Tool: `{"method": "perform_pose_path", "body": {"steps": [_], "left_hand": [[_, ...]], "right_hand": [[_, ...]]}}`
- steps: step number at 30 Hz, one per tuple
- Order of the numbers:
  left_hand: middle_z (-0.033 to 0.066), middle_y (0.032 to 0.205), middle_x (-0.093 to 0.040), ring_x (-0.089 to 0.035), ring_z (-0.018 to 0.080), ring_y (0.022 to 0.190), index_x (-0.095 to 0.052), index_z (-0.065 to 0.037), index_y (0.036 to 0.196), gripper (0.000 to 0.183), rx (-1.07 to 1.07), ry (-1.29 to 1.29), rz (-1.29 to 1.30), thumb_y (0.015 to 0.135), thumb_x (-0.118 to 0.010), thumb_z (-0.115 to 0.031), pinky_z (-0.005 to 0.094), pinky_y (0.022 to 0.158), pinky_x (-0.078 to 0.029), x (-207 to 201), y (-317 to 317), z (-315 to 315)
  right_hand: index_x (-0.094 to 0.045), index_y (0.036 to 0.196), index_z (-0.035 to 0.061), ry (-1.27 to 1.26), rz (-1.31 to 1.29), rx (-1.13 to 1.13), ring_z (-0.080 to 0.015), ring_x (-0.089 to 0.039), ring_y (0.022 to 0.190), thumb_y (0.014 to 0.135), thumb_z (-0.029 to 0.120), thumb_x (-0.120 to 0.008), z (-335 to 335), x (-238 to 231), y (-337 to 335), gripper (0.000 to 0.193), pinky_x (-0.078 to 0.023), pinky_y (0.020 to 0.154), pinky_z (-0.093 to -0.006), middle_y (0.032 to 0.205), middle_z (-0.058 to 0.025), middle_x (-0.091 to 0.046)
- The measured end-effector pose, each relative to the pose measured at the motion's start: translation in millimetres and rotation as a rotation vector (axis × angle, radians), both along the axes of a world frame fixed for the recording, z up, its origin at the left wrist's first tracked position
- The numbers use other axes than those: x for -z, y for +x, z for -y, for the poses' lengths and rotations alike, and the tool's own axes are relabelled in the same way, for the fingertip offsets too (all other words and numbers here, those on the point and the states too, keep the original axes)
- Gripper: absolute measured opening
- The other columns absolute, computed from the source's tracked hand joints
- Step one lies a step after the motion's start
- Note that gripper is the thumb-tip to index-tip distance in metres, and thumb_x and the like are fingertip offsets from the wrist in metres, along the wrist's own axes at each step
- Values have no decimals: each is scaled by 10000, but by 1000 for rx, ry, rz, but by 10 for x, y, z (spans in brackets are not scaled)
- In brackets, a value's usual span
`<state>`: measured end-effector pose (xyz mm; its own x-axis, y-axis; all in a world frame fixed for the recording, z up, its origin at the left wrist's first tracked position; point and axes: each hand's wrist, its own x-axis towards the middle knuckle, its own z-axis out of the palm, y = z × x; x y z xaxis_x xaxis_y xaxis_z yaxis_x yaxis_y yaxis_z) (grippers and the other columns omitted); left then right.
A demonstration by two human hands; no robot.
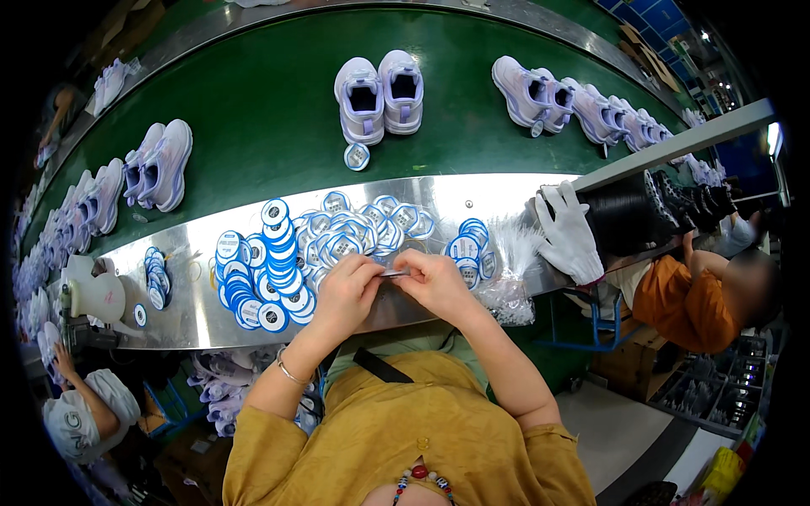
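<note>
At the near edge of the metal ledge, my left hand (348, 291) and my right hand (437, 283) pinch a thin tag (392, 272) between them, seen nearly edge-on. Just beyond my fingers lies a heap of silvery-white hang tags (344, 244) with loops of string. Left of it spreads a pile of round blue-and-white tags (272, 261), overlapping one another. A smaller stack of blue-and-white tags (466, 247) lies to the right of my right hand. Farther off, a pair of white-and-lilac sneakers (380, 97) stands on the green belt, with a round tag (357, 156) at one heel.
More sneakers line the green conveyor belt (278, 101) at left and right. On the ledge at right are clear plastic fasteners (513, 253) and a white glove (567, 232). A white container (94, 291) stands at left. Co-workers sit on both sides, one in an orange top (688, 299).
</note>
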<state>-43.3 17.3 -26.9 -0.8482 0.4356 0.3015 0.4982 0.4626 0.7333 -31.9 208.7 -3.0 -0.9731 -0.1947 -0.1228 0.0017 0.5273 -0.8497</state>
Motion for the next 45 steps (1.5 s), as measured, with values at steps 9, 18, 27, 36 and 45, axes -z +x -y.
{"method": "perform_pose_path", "body": {"steps": [9, 18, 27, 36, 45], "left_hand": [[130, 910, -592, -556, 286, 792, -642, 24, 983, 310, -326, -271, -404, 674, -644, 48, 356, 667, -483, -8, -175, 199], [162, 1099, -553, -508, 334, 998, -598, -1, 1112, 456, -254, -294, -146, 698, -756, -111, 409, 846, -445, -153, 85, 287], [200, 1283, -491, -464, 390, 1185, -517, 17, 1212, 616, -242, -313, -146, 690, -792, -161, 440, 979, -401, 39, 123, 238], [198, 1283, -494, -468, 393, 1207, -530, 18, 1158, 571, -185, -167, -191, 672, -792, -130, 456, 980, -408, 147, 55, 203], [203, 1288, -487, -465, 393, 1210, -529, 19, 1151, 554, -146, -171, -147, 675, -788, -95, 449, 990, -403, 55, 51, 158]], "right_hand": [[-598, 1153, 61, 392, -244, 60, -370, -635, 699, 849, 125, -545, -7, 98, -118, 315, -490, 615, -458, 738, -175, -652], [-577, 1193, 18, 318, -111, -74, -384, -632, 691, 857, 161, -540, 72, 257, -172, 368, -488, 626, -475, 729, -212, -643], [-517, 1224, -4, 549, 20, 12, -410, -639, 743, 855, 165, -532, 183, 123, -315, 406, -507, 672, -495, 699, -233, -634], [-615, 1105, 70, 212, 2, 68, -409, -621, 715, 856, 164, -553, 17, 187, -249, 273, -487, 643, -484, 755, -204, -646], [-618, 1073, 61, 521, -96, 101, -353, -647, 715, 854, 148, -571, -195, 139, -167, 240, -497, 616, -465, 823, -165, -678]]}}
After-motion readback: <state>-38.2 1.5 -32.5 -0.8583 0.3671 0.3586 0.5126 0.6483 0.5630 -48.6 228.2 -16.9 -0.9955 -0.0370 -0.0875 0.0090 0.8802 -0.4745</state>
